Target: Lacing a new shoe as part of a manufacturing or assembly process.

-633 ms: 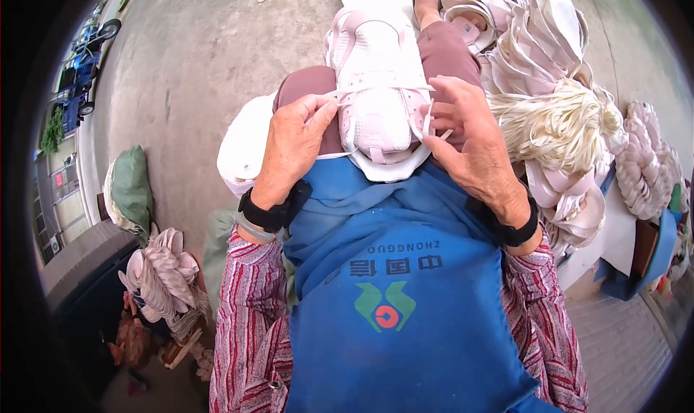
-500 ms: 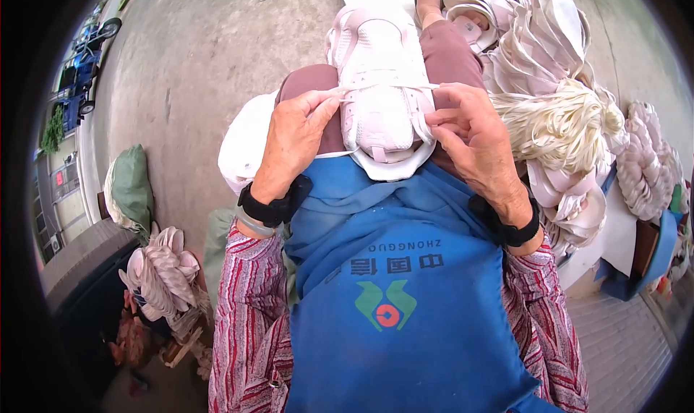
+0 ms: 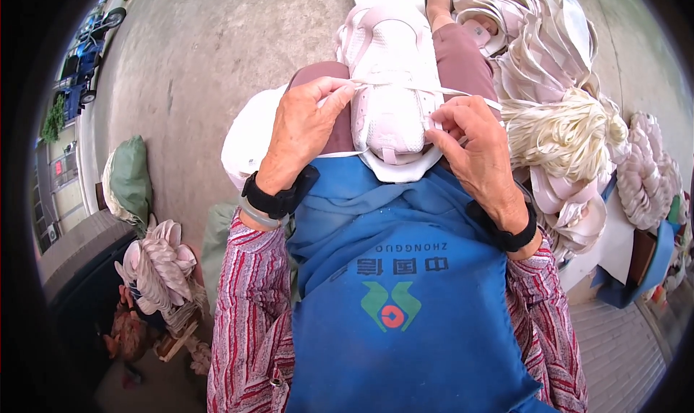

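A white and pale pink shoe upper [image 3: 394, 44] lies lengthwise between my knees, its tongue end toward me over the blue apron [image 3: 397, 232]. A white shoelace [image 3: 405, 86] crosses it from side to side. At the upper's left edge, my left hand [image 3: 303, 124] pinches the lace between thumb and forefinger. My right hand [image 3: 473, 142] is closed at the right edge of the opening, thumb and curled fingers on the upper's side. Past its knuckles, the lace's right part runs out over my right thigh. What lies inside the right fingers is partly hidden.
Stacked shoe uppers [image 3: 549, 44] and a bundle of cream laces [image 3: 564, 134] lie at my right. A twisted bundle of pale pieces [image 3: 647, 171] is farther right. At left are a green sack [image 3: 130, 178] and another bundle of pieces [image 3: 163, 261].
My right hand has slid slightly down along the upper's edge, and the lace now extends past it to the right. My left hand still pinches the lace. The view has shifted slightly.
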Demonstrator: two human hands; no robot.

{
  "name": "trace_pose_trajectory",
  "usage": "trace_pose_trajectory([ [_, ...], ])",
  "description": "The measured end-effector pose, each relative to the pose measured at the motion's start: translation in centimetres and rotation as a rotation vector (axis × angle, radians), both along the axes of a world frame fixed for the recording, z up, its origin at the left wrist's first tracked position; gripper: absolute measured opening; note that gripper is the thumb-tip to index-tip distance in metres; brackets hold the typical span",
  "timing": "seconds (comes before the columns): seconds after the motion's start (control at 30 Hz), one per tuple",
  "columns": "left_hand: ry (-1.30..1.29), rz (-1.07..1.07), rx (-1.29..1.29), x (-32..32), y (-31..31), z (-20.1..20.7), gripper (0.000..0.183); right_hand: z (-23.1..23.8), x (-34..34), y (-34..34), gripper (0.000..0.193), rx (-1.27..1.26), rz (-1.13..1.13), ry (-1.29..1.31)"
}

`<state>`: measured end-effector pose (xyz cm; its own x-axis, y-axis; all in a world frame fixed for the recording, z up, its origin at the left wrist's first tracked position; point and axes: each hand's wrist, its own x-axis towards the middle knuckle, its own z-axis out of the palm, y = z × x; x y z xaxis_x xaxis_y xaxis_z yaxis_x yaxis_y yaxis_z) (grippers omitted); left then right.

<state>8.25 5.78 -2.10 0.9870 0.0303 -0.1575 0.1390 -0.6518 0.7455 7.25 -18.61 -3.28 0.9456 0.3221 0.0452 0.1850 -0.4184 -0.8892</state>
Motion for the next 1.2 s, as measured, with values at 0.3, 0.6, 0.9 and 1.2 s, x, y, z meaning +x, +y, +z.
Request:
trace_pose_trajectory([
  [0.3, 0.049, -0.03, -0.029, 0.6, 0.3, -0.8, 0.025, -0.6, 0.3, -0.7, 0.016, 0.05, -0.067, 0.091],
  [0.6, 0.171, -0.044, -0.131, 2.0, 0.2, -0.8, 0.026, 0.5, 1.8, -0.3, 0.009, -0.051, -0.114, 0.372],
  [0.9, 0.172, -0.047, -0.159, 2.3, -0.1, -0.9, 0.027, -2.2, 4.9, -0.1, 0.015, -0.13, -0.082, -0.127],
  [1.2, 0.227, 0.055, -0.309, 2.4, -0.3, -1.0, 0.021, -1.0, 5.0, -0.3, 0.017, -0.056, -0.047, -0.011],
])
